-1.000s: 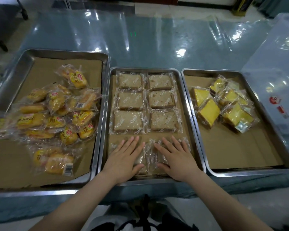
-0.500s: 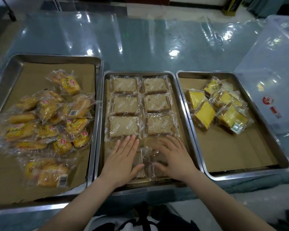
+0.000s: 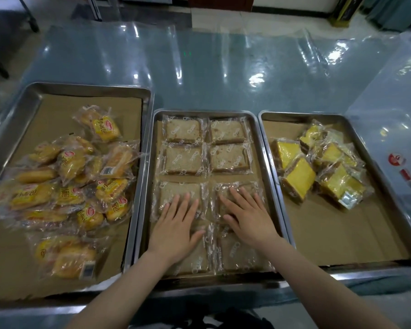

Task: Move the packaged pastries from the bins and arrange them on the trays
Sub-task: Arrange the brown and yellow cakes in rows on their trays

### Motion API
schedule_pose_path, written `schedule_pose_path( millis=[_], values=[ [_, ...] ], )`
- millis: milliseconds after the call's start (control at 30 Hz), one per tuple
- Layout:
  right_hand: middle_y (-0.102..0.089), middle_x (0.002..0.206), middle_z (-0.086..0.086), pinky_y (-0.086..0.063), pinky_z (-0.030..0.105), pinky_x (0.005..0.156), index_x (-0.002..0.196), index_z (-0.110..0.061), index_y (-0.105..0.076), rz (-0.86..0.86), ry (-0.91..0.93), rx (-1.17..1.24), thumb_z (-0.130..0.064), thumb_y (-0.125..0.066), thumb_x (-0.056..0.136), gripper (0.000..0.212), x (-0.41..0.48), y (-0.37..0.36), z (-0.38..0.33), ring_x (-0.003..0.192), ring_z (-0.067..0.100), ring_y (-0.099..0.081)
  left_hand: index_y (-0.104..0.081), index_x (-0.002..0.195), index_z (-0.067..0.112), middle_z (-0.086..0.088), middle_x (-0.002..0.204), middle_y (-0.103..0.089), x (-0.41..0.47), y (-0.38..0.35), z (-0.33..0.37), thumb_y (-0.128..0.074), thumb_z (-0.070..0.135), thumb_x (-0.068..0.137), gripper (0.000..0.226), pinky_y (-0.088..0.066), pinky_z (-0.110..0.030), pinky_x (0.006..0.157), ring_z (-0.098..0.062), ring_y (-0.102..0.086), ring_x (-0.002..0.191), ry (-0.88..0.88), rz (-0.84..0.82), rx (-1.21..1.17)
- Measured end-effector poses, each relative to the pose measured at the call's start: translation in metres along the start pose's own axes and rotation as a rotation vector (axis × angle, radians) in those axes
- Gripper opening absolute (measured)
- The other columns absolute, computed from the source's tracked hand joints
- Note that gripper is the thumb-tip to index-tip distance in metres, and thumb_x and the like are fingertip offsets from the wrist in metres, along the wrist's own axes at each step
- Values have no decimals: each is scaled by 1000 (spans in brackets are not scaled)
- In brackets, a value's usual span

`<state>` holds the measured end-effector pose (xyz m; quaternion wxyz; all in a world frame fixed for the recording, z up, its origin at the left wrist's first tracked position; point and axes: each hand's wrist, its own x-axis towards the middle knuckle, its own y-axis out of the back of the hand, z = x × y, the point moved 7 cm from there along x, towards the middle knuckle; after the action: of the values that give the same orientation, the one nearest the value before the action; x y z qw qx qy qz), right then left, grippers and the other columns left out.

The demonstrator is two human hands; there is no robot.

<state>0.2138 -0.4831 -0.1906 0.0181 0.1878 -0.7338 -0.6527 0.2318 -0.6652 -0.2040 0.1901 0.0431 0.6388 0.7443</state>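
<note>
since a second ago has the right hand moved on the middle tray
Yes. The right hand has slid forward, away from the middle tray's near rim and toward its far rim.

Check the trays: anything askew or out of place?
In the middle tray the brown cakes sit in neat rows. The buns in the left tray are an overlapping heap, and the yellow cakes in the right tray lie jumbled, some tilted. Nothing spilled.
</note>
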Motion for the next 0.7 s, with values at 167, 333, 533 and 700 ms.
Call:
schedule_pose_path(
  millis=[167, 333, 533, 700],
  values=[
    [-22, 157, -4, -1, 40, 117, 147, -38, -28, 46, 2, -13, -52, -32, 96, 53, -5, 9, 0, 146, 21, -10, 18, 146, 28, 0, 154, 24, -2, 1, 4, 0, 71, 83, 79, 12, -36, 111, -21, 26, 139, 21, -10, -13],
    [-7, 160, 0, 3, 46, 117, 148, -43, -13, 55, 20, -19, -59, -28, 93, 60, 2, 8, 2, 146, 26, 6, 10, 148, 23, -3, 156, 14, -4, 2, 5, -3, 69, 87, 77, 8, -39, 112, -22, 18, 142, 29, 0, 43],
    [26, 154, -3, 26, 54, 106, 137, -46, 33, -69, 38, -129, -75, -1, 83, 69, 15, -11, 3, 137, 30, 34, -16, 149, 21, -5, 156, -12, -3, 6, 5, -18, 63, 91, 72, -8, -54, 112, -29, -10, 143, 28, -4, 73],
    [27, 154, -1, 16, 61, 109, 137, -44, 35, -110, 46, -141, -77, -2, 80, 75, 16, -11, 2, 138, 32, 30, 3, 149, 27, 1, 157, 7, -4, 6, 4, -11, 69, 87, 76, 6, -51, 112, -25, 9, 143, 28, -32, 67]
  ],
)
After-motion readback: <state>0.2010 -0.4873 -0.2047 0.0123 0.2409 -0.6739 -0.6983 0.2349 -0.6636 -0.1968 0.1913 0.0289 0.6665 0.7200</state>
